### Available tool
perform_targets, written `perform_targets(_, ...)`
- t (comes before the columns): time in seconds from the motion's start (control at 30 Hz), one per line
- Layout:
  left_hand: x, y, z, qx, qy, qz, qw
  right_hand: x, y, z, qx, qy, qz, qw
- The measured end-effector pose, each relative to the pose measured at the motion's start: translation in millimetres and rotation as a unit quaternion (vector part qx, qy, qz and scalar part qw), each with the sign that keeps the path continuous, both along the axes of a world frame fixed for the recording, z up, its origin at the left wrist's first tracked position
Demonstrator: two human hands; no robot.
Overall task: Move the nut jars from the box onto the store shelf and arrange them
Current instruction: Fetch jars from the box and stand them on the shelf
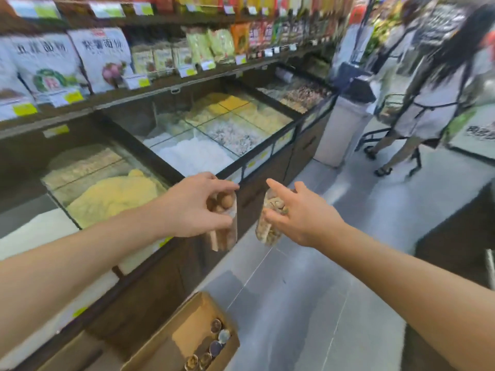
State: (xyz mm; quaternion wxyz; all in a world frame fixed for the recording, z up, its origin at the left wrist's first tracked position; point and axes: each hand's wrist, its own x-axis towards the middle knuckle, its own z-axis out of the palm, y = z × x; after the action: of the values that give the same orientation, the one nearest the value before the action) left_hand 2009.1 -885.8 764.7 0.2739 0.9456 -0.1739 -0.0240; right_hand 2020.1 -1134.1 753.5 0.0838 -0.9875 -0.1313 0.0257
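Nut jars [223, 220] gripped in both hands [192, 207] above open aisle floor [308, 303].

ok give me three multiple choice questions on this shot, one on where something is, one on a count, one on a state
1. Where is the cardboard box?
A. on the floor by the bulk bins
B. on the top shelf
C. in a shopping cart

2. How many jars is the person holding?
A. none
B. one
C. two

3. What is the right hand doing?
A. hanging idle
B. gripping a clear jar of nuts
C. pressing on the bin lid

Answers:
1 A, the box sits low on the floor against the counter, with jars in it.
2 C, the left hand holds a jar of round brown nuts and the right hand holds a jar of pale nuts.
3 B, its fingers curl round that jar.
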Motion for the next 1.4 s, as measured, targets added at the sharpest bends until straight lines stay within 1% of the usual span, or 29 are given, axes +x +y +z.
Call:
perform_targets(0.17,-13.5,-69.2,49.1,-0.01,-0.037,-0.086,0.996,-44.0,-75.9,49.2,-0.003,-0.049,-0.077,0.996)
perform_targets(0.27,-28.0,-119.6,70.1,-0.024,-0.067,-0.149,0.986,-74.3,-132.2,70.6,-0.002,-0.067,-0.128,0.99)
perform_targets(0.43,-57.7,-219.3,94.8,-0.028,-0.078,-0.231,0.969,-138.4,-229.3,93.1,-0.009,-0.093,-0.207,0.974)
perform_targets(0.63,-109.4,-359.4,106.9,-0.012,-0.076,-0.318,0.945,-234.5,-342.1,105.1,-0.02,-0.088,-0.285,0.954)
perform_targets(0.7,-130.6,-410.8,106.8,-0.008,-0.072,-0.348,0.935,-272.9,-384.6,106.5,-0.032,-0.091,-0.316,0.944)
perform_targets(0.83,-174.9,-507.8,100.1,-0.028,-0.07,-0.405,0.911,-352.0,-460.1,107.4,-0.059,-0.077,-0.385,0.918)
perform_targets(1.0,-235.1,-620.3,102.8,-0.046,-0.057,-0.506,0.859,-445.6,-527.7,104.7,-0.056,-0.059,-0.475,0.876)
perform_targets(1.13,-287.3,-703.0,102.3,-0.039,-0.038,-0.582,0.811,-512.5,-566.5,97.9,-0.049,-0.05,-0.563,0.824)
perform_targets(1.3,-343.3,-790.1,101.6,-0.04,-0.047,-0.682,0.729,-578.6,-604.1,93.1,-0.034,-0.039,-0.667,0.743)
perform_targets(1.4,-370.2,-834.5,104.5,-0.046,-0.059,-0.729,0.68,-608.8,-624.0,93.7,-0.037,-0.03,-0.71,0.703)
